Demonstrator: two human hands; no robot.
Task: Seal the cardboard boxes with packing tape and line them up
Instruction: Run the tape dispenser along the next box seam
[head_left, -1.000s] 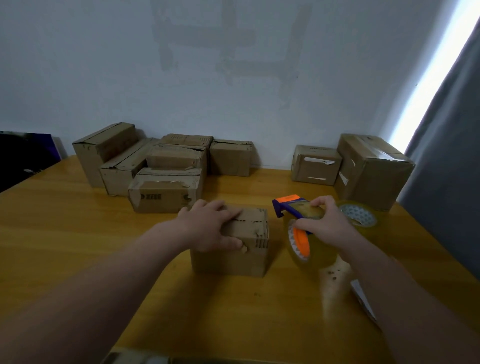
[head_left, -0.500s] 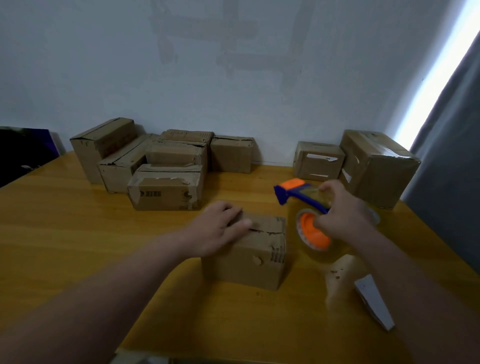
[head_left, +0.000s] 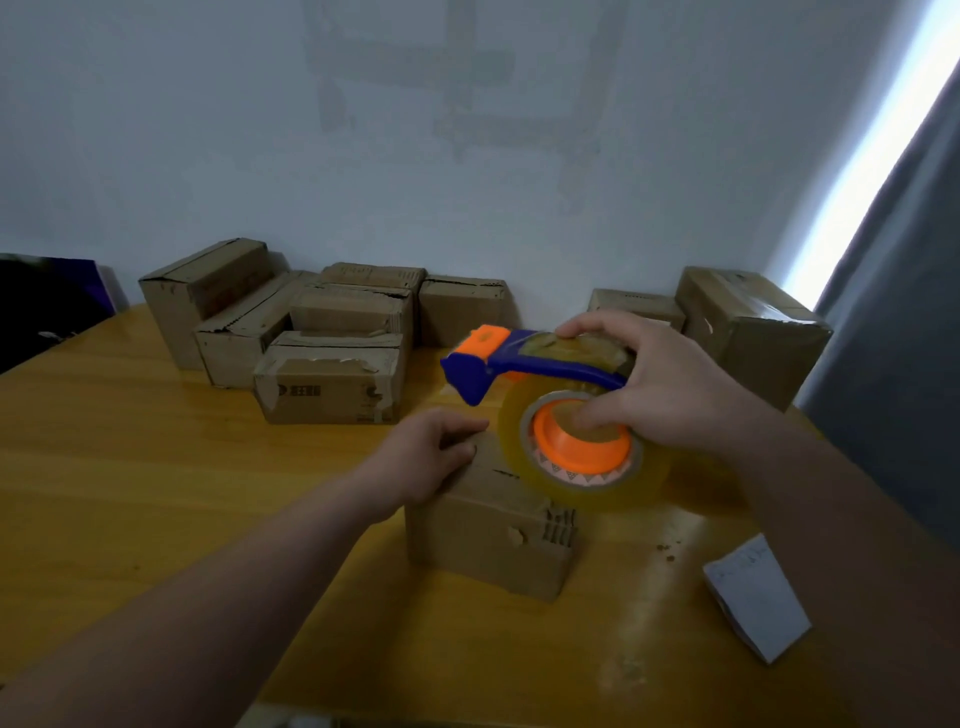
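A small cardboard box (head_left: 493, 540) stands on the yellow wooden table (head_left: 130, 493) in front of me. My left hand (head_left: 431, 457) rests on its top at the left end, fingers lightly bent over the flap. My right hand (head_left: 660, 384) grips a blue and orange tape dispenser (head_left: 524, 364) that carries a roll of clear packing tape (head_left: 582, 452). The dispenser hangs just above the box's right end, its blue nose pointing left.
Several cardboard boxes (head_left: 332, 382) are grouped at the back left against the wall. Two more boxes (head_left: 753, 327) stand at the back right near a grey curtain (head_left: 904, 312). A folded white paper (head_left: 753, 597) lies at the right front. A dark object (head_left: 47, 301) sits at far left.
My right hand has lifted the tape dispenser up and leftward over the box's right end. The left hand has stayed on the box top. The view has moved closer.
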